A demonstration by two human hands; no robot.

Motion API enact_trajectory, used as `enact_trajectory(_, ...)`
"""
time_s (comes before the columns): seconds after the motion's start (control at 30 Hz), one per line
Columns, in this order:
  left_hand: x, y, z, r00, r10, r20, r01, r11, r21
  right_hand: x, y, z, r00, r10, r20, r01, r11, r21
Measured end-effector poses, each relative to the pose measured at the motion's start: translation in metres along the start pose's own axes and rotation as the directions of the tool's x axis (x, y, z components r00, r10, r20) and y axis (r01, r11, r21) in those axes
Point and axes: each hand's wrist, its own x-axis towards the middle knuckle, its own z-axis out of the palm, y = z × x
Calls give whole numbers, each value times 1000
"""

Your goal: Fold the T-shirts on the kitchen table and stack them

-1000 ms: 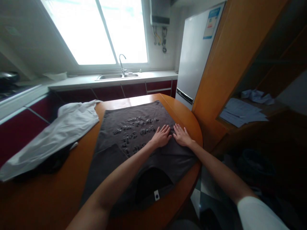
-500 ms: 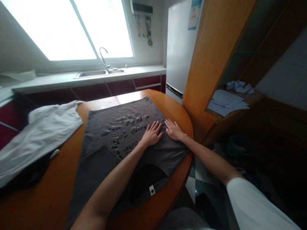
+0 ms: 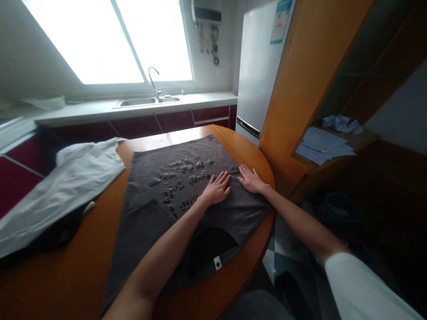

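My hands have drifted a little apart since a moment ago — left hand and right hand both flat, fingers spread, gripping nothing, on the dark t-shirt's right side; it runs lengthwise away from me on the table, collar nearest.

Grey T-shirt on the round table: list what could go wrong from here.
1. The grey T-shirt reaches the table edge near the collar, so it might slide off under a push.
2. Both the left hand and the right hand press flat on one sleeve fold; the far side could bunch.
3. The white garment lies close and may get dragged.
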Motion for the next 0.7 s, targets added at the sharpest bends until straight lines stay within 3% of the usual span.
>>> enact_trajectory(0.13, 0, 0, 1, 1000, -8, 18, 8, 1000, -3, -8, 14, -8, 985, 113, -129, -103, 992, 77)
enact_trajectory(0.2, 0, 0, 1, 1000, -4, 17, 4, 1000, -1, -19, 12, -4, 985, 47, -165, -36, 997, 68)
enact_trajectory(0.33, 0, 0, 2, 1000, -3, 21, 2, 1000, 14, -45, 3, 8, 986, -110, -124, 114, 993, 23)
enact_trajectory(0.53, -1, 1, 2, 1000, 4, 27, -4, 1000, 8, -67, 4, 3, 966, -134, -221, 136, 991, -4)
enact_trajectory(0.7, 1, 2, -3, 998, 3, 61, 2, 997, -78, -76, 8, 6, 983, -127, -133, 123, 992, -36)
